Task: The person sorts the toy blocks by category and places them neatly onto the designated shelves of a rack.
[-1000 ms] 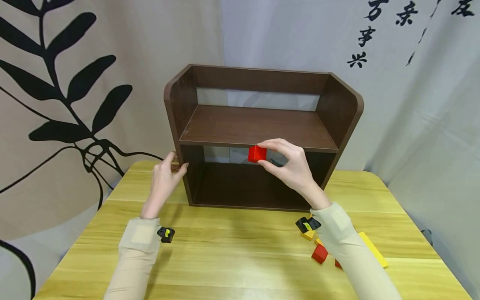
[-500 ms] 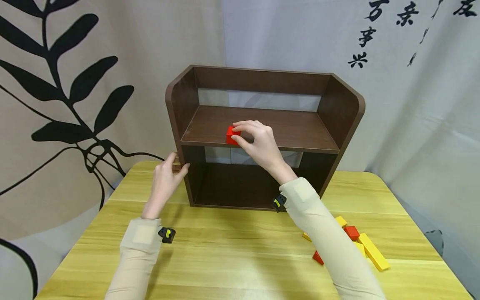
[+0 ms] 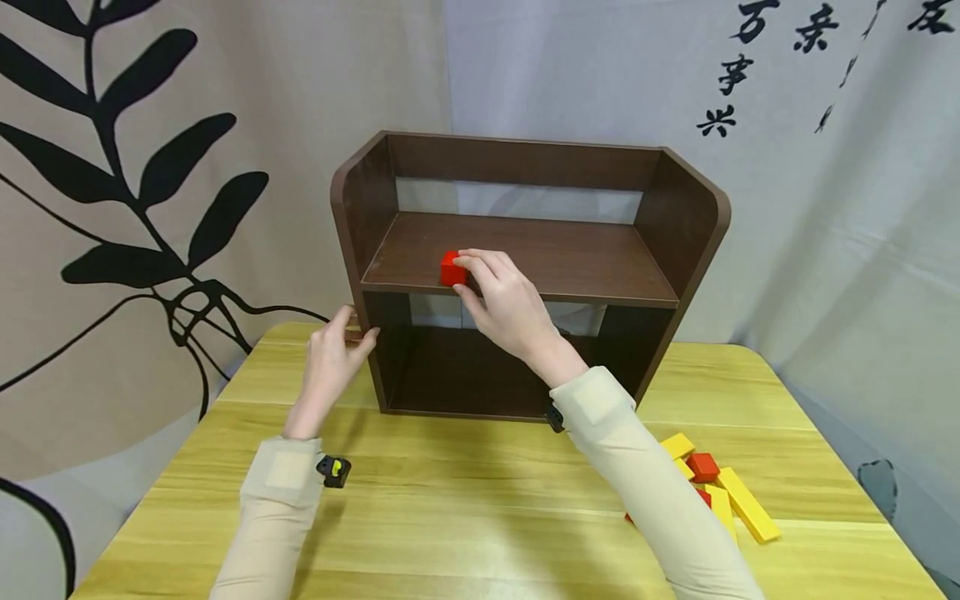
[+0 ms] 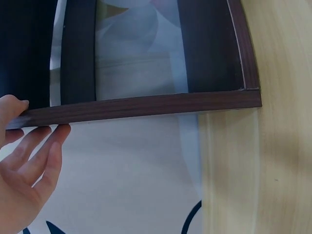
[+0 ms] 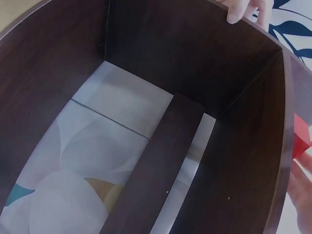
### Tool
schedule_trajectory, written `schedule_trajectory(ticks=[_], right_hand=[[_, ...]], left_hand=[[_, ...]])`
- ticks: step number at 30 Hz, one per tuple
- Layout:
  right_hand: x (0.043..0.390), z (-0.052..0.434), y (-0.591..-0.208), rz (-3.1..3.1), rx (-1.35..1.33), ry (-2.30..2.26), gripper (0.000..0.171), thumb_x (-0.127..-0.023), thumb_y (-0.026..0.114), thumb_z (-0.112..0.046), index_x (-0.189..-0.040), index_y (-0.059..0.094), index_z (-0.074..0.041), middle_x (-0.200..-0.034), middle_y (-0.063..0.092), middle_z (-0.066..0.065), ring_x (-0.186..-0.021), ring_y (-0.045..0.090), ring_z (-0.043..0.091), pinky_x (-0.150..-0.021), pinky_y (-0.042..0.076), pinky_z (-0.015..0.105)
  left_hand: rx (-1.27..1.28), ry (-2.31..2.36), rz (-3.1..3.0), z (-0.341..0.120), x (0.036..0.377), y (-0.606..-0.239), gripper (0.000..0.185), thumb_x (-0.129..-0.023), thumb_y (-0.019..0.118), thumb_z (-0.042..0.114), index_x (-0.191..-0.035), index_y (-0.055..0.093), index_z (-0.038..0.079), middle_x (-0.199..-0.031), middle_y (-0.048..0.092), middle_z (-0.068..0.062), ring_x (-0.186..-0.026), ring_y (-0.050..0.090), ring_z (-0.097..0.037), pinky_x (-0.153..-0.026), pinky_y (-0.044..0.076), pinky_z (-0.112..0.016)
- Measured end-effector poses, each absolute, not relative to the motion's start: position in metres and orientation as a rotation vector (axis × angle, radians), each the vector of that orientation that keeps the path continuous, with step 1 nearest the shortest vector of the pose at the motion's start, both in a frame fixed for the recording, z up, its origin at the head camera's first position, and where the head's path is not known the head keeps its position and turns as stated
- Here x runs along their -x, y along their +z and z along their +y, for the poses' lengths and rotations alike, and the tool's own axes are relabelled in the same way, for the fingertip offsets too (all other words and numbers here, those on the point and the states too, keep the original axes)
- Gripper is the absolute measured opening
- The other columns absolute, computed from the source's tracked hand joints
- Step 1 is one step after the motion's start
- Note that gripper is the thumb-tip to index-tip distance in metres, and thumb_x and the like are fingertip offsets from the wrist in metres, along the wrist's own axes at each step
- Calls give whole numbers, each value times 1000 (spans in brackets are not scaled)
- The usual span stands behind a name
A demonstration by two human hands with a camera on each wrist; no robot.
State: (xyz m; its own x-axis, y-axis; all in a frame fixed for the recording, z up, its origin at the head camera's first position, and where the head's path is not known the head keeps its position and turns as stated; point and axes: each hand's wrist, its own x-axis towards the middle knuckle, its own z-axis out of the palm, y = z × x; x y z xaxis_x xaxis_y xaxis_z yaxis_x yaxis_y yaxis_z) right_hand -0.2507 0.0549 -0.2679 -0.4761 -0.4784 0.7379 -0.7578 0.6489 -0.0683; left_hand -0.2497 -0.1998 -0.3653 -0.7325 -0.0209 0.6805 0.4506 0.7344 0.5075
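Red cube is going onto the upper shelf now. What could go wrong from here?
1. The red cube sits close to the front edge of the upper shelf; if the right hand drags it while letting go, it may tip off.
2. The left hand only touches the shelf unit's left side panel lightly, so a push could shift the unit.
3. The sleeve passes near the loose blocks and might scatter them on withdrawal.

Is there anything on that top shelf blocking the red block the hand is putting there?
Nothing visible does. The right hand pinches the red block at the upper shelf board, which looks bare around it. The left hand only holds the shelf's left side panel.
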Motion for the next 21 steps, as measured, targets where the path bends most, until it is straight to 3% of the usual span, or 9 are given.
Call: schedule_trajectory(ticks=[11,21], right_hand=[[255,38,-262,-2441,-970,485,46,-96,54,-30,-135,49,-7,-150,42,6,-141,38,20,-115,37,36],[258,36,-259,-2497,-981,483,49,-97,53,-32,-139,45,-7,-153,36,5,-144,32,19,-118,31,35]], left_hand=[[322,-893,-2235,-199,249,-367,23,-83,69,7,-96,55,-5,-88,69,-29,-71,70,-40,-60,59,-48],[302,-905,-2230,-197,249,-367,23,-83,68,6,-98,55,-6,-91,69,-29,-73,70,-40,-61,59,-48]])
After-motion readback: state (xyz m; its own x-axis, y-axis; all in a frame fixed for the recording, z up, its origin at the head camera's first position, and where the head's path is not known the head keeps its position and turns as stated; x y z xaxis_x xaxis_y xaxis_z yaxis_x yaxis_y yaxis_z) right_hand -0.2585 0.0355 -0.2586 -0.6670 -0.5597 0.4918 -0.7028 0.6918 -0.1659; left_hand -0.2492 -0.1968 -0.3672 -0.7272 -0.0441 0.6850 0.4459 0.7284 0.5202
